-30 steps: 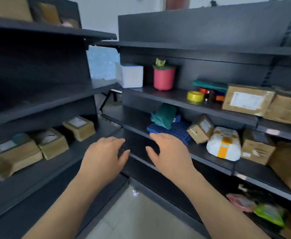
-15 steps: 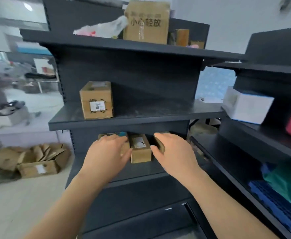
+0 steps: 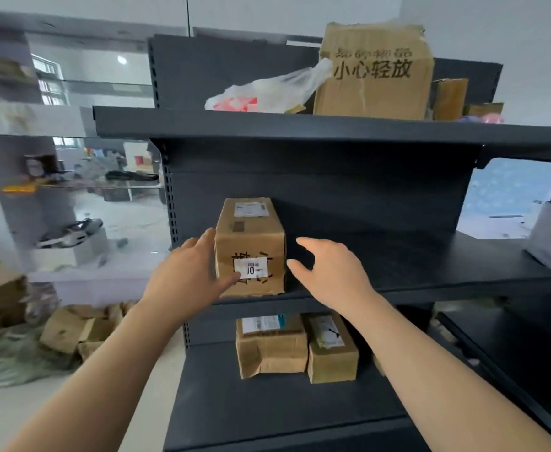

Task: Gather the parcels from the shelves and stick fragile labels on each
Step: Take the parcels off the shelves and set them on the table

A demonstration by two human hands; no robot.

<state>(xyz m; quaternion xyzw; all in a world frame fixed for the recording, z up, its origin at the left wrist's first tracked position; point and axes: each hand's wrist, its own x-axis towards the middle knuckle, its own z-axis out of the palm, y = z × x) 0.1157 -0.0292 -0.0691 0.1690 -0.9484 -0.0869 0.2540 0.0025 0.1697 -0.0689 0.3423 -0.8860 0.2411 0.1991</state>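
Parcel (image 3: 251, 236) position: upright on the middle shelf (image 3: 430, 272), between the fingers of both hands. Left hand (image 3: 186, 275): fingers straight and close together against the parcel's left face, with the thumb tip on the front face at the corner of the white label (image 3: 250, 267). Right hand (image 3: 329, 272): fingers loosely spread, thumb apart, just right of the parcel and not touching it. Two further parcels (image 3: 270, 347) sit on the shelf below the fingers.
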